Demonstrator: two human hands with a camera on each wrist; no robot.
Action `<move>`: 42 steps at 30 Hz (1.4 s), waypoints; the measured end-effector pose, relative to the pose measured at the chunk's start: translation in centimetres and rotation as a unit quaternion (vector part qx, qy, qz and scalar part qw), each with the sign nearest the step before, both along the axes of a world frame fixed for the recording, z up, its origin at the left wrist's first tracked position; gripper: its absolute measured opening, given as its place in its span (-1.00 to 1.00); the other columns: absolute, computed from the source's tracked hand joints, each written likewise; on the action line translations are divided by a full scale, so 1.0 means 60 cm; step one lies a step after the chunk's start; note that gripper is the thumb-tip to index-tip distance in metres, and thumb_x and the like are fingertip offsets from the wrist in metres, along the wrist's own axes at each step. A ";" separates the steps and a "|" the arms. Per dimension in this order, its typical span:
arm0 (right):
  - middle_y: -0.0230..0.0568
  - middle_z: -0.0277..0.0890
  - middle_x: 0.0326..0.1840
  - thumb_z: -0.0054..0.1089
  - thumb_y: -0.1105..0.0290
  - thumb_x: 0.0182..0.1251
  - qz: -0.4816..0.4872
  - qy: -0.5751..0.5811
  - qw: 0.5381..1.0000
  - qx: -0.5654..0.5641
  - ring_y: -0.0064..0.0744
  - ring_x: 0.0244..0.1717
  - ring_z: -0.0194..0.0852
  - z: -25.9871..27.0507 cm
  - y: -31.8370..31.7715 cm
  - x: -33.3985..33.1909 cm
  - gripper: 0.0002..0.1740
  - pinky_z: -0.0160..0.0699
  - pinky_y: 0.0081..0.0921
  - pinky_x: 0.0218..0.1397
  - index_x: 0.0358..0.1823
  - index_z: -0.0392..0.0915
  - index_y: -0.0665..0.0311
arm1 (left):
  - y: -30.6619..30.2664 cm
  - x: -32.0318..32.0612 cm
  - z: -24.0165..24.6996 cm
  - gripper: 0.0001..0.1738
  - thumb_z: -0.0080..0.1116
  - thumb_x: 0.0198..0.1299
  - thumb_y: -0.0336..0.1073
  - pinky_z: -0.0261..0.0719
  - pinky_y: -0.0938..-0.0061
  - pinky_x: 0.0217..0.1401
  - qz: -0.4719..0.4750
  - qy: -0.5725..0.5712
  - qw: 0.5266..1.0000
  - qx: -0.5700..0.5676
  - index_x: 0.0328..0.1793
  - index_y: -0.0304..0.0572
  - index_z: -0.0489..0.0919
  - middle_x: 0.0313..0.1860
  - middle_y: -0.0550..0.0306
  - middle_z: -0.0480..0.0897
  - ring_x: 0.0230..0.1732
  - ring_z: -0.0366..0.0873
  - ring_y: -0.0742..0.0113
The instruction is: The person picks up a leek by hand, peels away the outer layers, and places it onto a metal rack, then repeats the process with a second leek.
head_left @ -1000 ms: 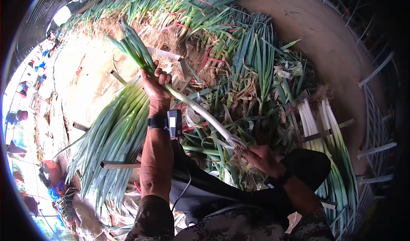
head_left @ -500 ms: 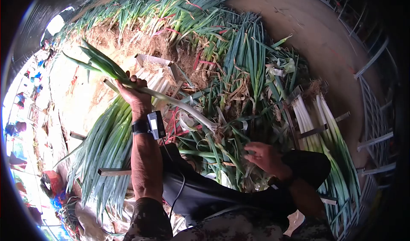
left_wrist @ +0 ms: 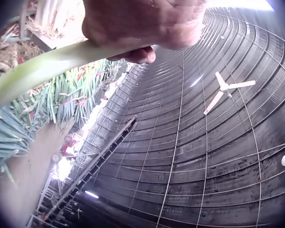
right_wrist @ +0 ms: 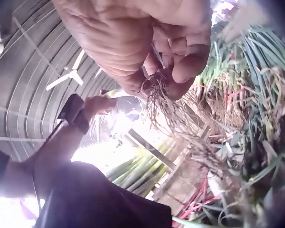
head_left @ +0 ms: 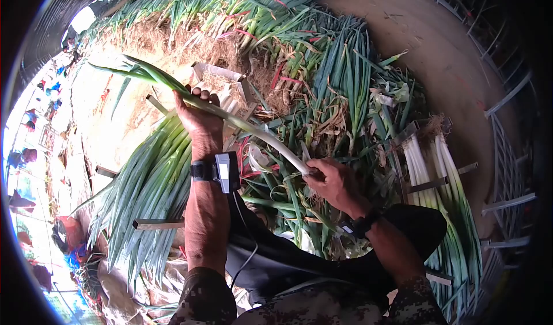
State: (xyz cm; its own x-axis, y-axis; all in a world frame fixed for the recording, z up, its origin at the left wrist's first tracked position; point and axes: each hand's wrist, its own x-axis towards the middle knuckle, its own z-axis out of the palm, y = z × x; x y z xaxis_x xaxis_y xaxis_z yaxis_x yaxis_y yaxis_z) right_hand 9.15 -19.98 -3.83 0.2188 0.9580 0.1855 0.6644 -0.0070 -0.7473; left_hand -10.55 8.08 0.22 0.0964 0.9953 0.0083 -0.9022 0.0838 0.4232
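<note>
One long green onion (head_left: 262, 134) slants across the head view, leaves at upper left, root end at lower right. The left hand (head_left: 199, 115) grips it where the stalk turns green; in the left wrist view the pale stalk (left_wrist: 42, 66) comes out beneath that hand (left_wrist: 145, 23). At the root end the right hand (head_left: 334, 184) pinches the stalk. Seen from the right wrist, stringy roots (right_wrist: 156, 95) hang out of the curled fingers of the right hand (right_wrist: 137, 42).
Green onions (head_left: 152, 181) lie on a metal rack at left, another bundle (head_left: 423, 164) on a rack at right. A large heap (head_left: 345, 66) with red ties spreads ahead. Loose leaves (head_left: 288, 204) lie between the legs. Bare floor (head_left: 438, 54) shows at upper right.
Since half a second ago, the right hand has moved up and left and taken hold of the root end. The onion now reaches from one hand to the other.
</note>
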 end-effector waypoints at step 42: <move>0.02 0.67 -0.21 0.17 0.44 0.25 -0.030 -0.003 0.983 -0.181 -0.17 -0.18 0.72 -0.184 -0.098 0.090 -0.62 0.63 -0.32 -0.15 0.11 0.63 0.25 | -0.016 0.004 0.029 -0.29 -0.09 0.44 0.16 0.26 0.52 -0.47 -0.154 -0.009 0.976 0.157 0.30 -0.43 0.45 -0.51 0.31 0.39 -0.62 0.23 0.50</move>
